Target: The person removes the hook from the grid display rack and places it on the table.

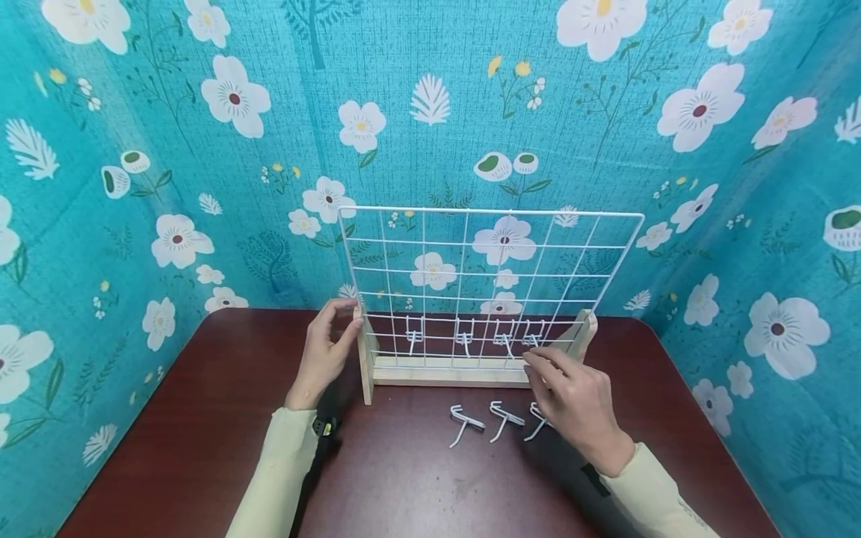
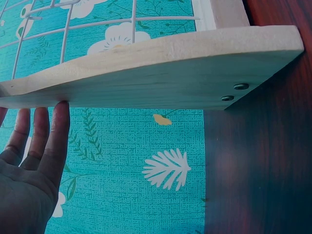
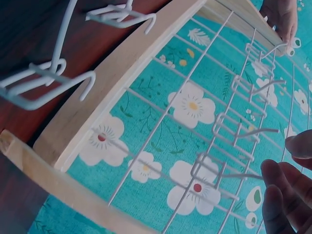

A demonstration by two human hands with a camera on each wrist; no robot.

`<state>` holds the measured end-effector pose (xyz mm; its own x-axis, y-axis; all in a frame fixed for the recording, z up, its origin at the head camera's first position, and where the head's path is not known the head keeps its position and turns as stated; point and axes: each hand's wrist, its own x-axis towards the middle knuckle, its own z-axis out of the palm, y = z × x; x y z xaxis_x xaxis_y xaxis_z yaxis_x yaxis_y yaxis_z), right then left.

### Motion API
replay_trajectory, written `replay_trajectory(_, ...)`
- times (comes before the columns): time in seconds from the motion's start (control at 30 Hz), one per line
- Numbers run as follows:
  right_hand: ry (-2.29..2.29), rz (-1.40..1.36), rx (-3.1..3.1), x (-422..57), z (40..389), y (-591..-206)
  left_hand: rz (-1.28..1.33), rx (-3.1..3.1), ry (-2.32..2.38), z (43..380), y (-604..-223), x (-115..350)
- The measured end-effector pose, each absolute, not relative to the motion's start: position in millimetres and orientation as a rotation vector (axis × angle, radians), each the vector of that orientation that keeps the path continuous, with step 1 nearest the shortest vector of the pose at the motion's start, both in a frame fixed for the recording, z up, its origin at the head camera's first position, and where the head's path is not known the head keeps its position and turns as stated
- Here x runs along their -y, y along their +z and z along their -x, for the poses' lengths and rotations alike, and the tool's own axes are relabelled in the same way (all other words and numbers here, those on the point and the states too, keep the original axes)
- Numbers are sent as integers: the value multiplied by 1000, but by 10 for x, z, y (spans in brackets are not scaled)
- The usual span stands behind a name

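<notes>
A white wire grid panel [image 1: 491,258] stands upright in a wooden base [image 1: 437,376] with a side upright at each end. Four-sided white wire hooks hang in a row on its lower wires, the leftmost hook [image 1: 414,335] near the left side. My left hand [image 1: 324,351] rests its fingertips against the top end of the left wooden upright [image 2: 161,73], its fingers fairly straight. At the rightmost hung hook [image 3: 219,170], my right hand [image 1: 572,400] has a fingertip at the prong's end, with thumb and fingers spread apart.
On the dark reddish table [image 1: 390,478] in front of the base lie three loose white hooks, among them a left one [image 1: 467,422] and a middle one [image 1: 506,418]; my right hand partly covers the third. Behind hangs a blue flowered cloth [image 1: 430,164].
</notes>
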<state>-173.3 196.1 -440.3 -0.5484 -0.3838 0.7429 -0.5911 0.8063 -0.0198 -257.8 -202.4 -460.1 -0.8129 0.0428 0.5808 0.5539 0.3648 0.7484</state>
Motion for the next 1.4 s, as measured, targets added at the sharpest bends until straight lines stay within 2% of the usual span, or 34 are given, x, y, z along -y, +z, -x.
replay_trajectory(1.4, 359, -592, 2249, -2150, 1909, -4621, 516, 2161, -1474, 2569, -4594, 2016)
